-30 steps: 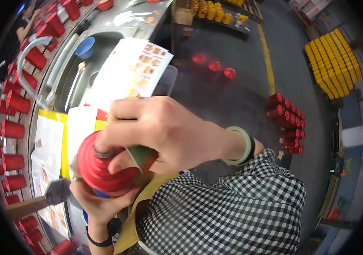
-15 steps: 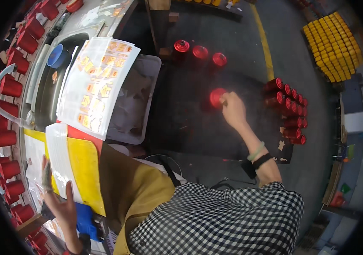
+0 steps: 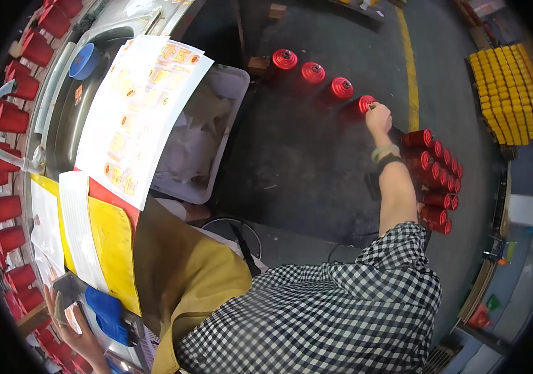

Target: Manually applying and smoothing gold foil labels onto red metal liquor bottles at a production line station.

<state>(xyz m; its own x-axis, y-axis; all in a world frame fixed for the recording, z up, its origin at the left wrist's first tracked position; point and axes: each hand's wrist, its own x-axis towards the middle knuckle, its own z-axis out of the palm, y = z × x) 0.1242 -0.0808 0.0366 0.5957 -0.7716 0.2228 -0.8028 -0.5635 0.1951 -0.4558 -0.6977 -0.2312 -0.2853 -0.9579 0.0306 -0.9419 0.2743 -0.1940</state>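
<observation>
My right hand (image 3: 380, 118) is closed on the top of a shiny red canister (image 3: 364, 101) at the right end of a slanting row. The other canisters of that row, among them a red canister (image 3: 313, 73), stand upright with ringed tops and small fittings. My left hand (image 3: 74, 333) is at the lower left, fingers spread and holding nothing, near a blue object (image 3: 107, 315) whose kind I cannot make out. Something pale covers one of its fingers. A white sheet of orange and gold labels (image 3: 141, 106) lies tilted left of the row.
Several red canisters (image 3: 441, 171) stand grouped at the right. A white bin (image 3: 232, 118) holds pale scraps. Yellow pieces (image 3: 509, 93) are stacked at the far right. Several red containers (image 3: 10, 116) line the left edge beside a faucet (image 3: 32, 163) and a blue bowl (image 3: 84, 61).
My right hand has moved right and farther away with the red canister, which now ends the row. My left hand has shifted down and left. The whole view has turned slightly.
</observation>
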